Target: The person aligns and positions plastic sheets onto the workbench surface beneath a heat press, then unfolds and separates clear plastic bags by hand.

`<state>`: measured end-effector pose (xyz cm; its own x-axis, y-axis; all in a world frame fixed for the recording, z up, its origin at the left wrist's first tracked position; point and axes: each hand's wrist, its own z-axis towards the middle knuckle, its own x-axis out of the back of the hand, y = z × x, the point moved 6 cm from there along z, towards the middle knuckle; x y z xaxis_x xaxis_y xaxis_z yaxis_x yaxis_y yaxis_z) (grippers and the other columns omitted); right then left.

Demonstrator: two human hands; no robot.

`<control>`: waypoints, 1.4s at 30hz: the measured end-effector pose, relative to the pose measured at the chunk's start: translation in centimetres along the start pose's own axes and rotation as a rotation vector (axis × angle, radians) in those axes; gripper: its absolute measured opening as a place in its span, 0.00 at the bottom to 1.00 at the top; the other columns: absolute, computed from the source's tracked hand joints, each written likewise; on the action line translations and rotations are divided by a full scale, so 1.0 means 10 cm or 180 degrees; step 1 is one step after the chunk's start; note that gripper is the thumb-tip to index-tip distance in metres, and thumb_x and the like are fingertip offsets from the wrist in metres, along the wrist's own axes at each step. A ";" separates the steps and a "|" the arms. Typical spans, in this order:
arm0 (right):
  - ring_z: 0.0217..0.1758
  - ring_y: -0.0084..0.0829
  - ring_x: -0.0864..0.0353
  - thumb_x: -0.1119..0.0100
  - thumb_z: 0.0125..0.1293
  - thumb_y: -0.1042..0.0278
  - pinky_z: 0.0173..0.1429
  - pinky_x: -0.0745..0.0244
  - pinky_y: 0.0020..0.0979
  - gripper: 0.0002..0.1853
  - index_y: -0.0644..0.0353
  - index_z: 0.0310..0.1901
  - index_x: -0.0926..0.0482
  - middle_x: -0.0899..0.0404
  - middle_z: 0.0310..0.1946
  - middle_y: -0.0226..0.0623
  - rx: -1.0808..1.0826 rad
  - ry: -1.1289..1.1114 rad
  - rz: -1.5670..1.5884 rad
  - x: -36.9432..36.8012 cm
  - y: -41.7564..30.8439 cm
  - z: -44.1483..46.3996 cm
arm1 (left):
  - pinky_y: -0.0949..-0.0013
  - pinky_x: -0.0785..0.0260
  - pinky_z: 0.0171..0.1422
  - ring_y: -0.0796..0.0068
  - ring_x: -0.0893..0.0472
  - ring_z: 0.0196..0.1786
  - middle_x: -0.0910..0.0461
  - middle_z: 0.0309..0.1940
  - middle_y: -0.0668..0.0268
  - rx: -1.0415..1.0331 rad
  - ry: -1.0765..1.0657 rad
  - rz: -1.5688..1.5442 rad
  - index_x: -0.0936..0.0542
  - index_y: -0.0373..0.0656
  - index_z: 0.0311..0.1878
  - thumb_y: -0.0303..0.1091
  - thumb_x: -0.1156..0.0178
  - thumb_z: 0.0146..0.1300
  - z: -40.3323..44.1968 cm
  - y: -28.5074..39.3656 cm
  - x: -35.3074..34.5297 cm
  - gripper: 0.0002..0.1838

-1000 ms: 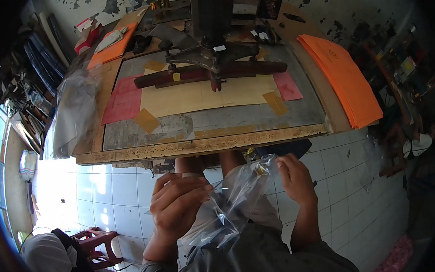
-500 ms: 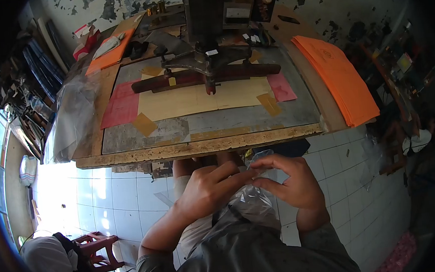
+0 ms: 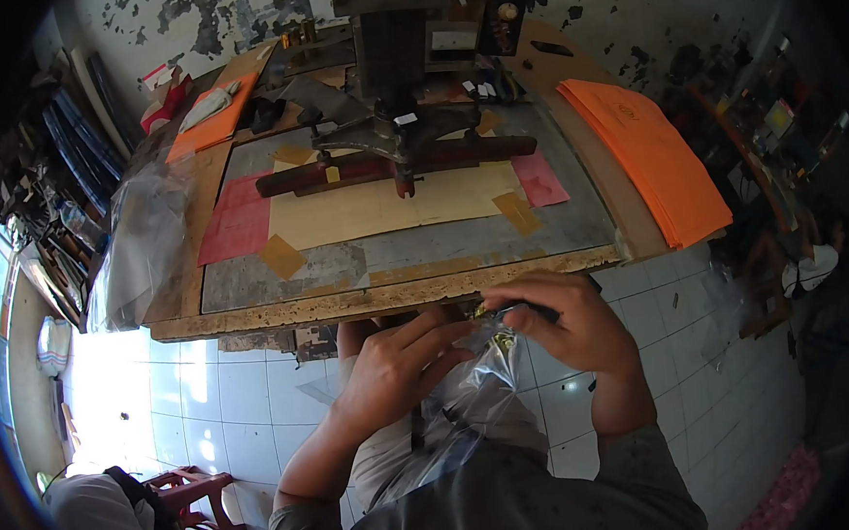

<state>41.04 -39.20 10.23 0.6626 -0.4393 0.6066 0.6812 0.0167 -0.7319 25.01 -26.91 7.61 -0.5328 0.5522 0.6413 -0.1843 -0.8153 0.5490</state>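
Observation:
Clear, crinkled plastic film (image 3: 484, 363) with a few gold glints hangs between my hands, above my lap. My left hand (image 3: 392, 369) has its fingers bent round the film's left side, the tips by its upper edge. On the other side my right hand (image 3: 569, 324) curls its fingers and thumb over the top of the film, close to the table's front edge. The fingertips partly hide where the film is gripped. Ahead of both hands stands a press head (image 3: 398, 155) with a dark crossbar, above a taped cream sheet (image 3: 363, 210).
The worn wooden table edge (image 3: 378, 307) runs just beyond my hands. Orange sheets (image 3: 646, 159) are stacked at the right, with more orange material (image 3: 230, 107) at the left. Clear plastic (image 3: 141, 243) drapes over the left side. A red stool (image 3: 196, 502) stands on the tiled floor.
My hands have moved slightly apart, and the right has turned. More of the film shows between them, with gold glints. The view has shifted slightly.

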 end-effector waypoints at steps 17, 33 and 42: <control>0.41 0.32 0.10 0.23 0.59 0.72 0.49 0.19 0.35 0.07 0.60 0.39 0.09 0.08 0.36 0.38 -0.0041 -0.0977 -0.1151 0.54 3.44 3.37 | 0.65 0.22 0.43 0.66 0.13 0.36 0.14 0.34 0.61 0.1113 0.0771 -0.0411 0.16 0.38 0.43 0.26 0.20 0.57 -0.44 -1.25 -0.05 0.15; 0.38 0.37 0.09 0.26 0.56 0.72 0.44 0.17 0.37 0.06 0.57 0.36 0.08 0.09 0.34 0.43 0.0001 -0.0668 -0.1634 0.59 3.32 3.36 | 0.67 0.26 0.40 0.68 0.16 0.32 0.15 0.30 0.62 0.1232 0.0749 -0.0103 0.20 0.39 0.39 0.29 0.18 0.54 -0.47 -1.36 -0.12 0.17; 0.43 0.44 0.11 0.27 0.58 0.74 0.50 0.18 0.40 0.08 0.62 0.40 0.10 0.12 0.40 0.44 0.0164 -0.0474 -0.1750 0.85 3.61 3.24 | 0.68 0.26 0.40 0.69 0.18 0.32 0.15 0.30 0.62 0.1179 0.0734 -0.0010 0.20 0.39 0.40 0.29 0.19 0.55 -0.45 -1.34 -0.10 0.17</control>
<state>81.38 -13.22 -1.01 0.2407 -0.2646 0.9338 0.9500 -0.1331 -0.2825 24.32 -17.34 -2.83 -0.7110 0.4670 0.5257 0.1000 -0.6729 0.7330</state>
